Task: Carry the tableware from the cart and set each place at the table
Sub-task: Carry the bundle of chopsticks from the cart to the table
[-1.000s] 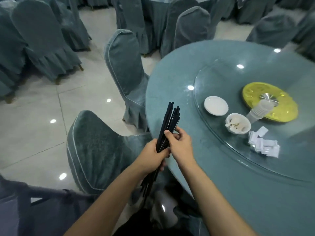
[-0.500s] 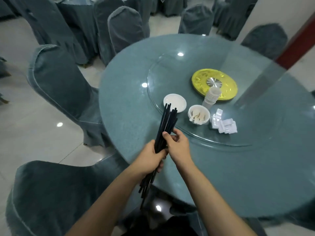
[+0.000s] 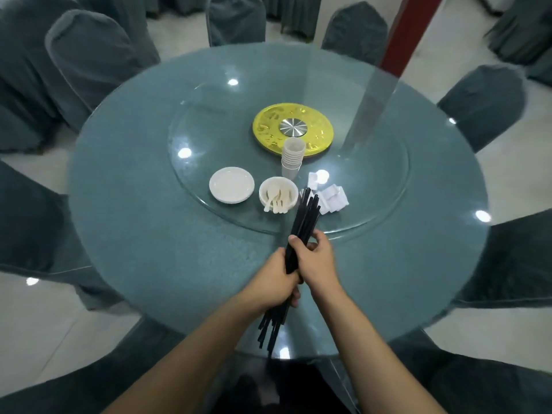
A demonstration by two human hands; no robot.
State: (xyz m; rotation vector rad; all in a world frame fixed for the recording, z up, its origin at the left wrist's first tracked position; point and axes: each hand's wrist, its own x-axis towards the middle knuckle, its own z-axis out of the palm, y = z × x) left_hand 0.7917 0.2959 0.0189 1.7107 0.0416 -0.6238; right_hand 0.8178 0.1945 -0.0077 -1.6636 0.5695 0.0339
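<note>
Both hands, L (image 3: 276, 282) & R (image 3: 318, 258), grip slim black chopstick bundle (image 3: 304, 222) over round table (image 3: 143, 210)

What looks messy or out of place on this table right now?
Nothing is spilled or broken. The white packets lie in a loose, crooked heap on the glass turntable, and a few spoons poke over the rim of their bowl. The chopsticks gripped by the left hand and right hand have uneven ends.

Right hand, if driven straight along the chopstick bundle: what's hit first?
Probably the white packets beside the spoon bowl, chopsticks leading the right hand; height above the turntable is unclear.
</note>
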